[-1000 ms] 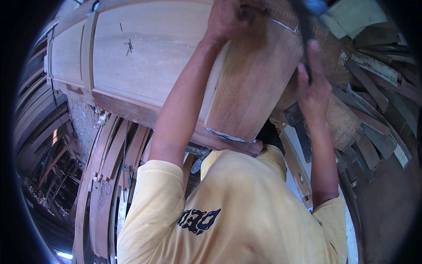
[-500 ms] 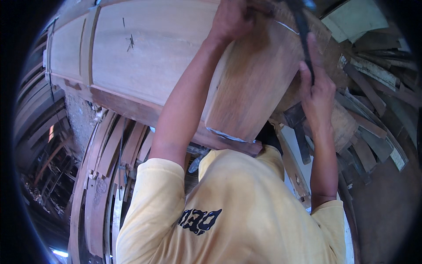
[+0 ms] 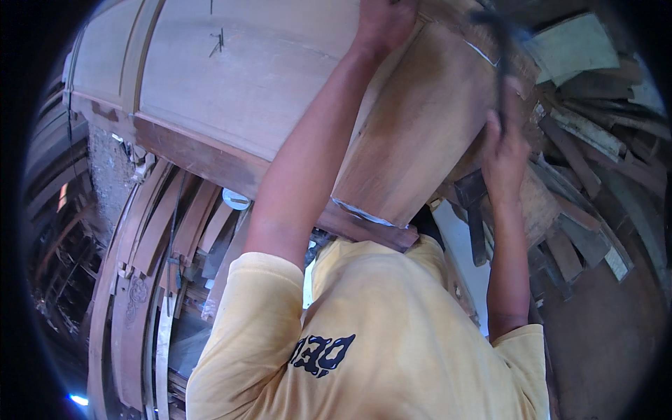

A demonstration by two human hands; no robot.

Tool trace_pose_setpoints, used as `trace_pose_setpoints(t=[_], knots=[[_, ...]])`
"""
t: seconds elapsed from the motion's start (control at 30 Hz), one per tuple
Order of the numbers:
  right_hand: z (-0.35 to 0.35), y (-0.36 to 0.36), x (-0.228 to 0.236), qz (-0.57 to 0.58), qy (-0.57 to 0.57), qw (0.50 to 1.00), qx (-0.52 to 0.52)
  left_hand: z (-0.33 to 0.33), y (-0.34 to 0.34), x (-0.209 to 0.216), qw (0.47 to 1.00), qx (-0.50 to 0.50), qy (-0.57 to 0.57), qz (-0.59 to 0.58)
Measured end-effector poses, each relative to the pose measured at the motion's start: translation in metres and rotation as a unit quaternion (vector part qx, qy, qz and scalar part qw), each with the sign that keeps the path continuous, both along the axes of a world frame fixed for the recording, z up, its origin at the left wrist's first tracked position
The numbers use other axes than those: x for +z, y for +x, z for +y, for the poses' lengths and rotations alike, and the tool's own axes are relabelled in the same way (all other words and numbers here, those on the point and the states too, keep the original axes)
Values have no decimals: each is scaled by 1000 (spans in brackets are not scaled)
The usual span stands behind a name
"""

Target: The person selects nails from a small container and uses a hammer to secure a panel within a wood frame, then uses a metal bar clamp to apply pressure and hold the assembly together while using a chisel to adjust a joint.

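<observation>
My right hand is closed round the dark handle of a hammer. The hammer's head is blurred near the top edge, over the far end of a brown wooden board. My left hand is at the board's far left corner, its fingers curled and partly cut off by the top of the picture. What they pinch, if anything, cannot be made out. The board lies on a large pale wooden panel, which carries a few thin nails. A whitish strip runs along the board's near edge.
A second dark hammer-like tool is beside my right forearm. Stacked curved wood strips stand below the panel at left. Scrap boards are piled at right, with a pale sheet at the back. A round whitish lid is under the panel's edge.
The hammer and my right hand have shifted slightly right and down in the picture. My left hand has moved a little up and right. The view itself has shifted somewhat.
</observation>
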State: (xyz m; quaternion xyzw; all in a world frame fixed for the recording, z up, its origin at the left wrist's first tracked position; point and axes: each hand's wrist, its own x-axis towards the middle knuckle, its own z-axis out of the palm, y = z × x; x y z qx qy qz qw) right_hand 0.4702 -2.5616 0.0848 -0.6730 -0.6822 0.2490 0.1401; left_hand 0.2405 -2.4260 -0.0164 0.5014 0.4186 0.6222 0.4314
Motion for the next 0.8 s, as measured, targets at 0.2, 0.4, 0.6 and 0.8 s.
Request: trace_pose_setpoints(t=[0.2,0.4,0.6,0.8], knots=[[-7,3,8,3,45,998,39,-84,-54,39,979,168,-7,118],[-17,-11,22,147,97,981,-77,-152,-157,30,896,323,-135,272],[-10,-6,-2,-77,-70,995,8,-144,-216,18,786,420,-168,422],[-32,-5,13,67,20,997,-34,-125,-268,-4,812,373,-199,402]])
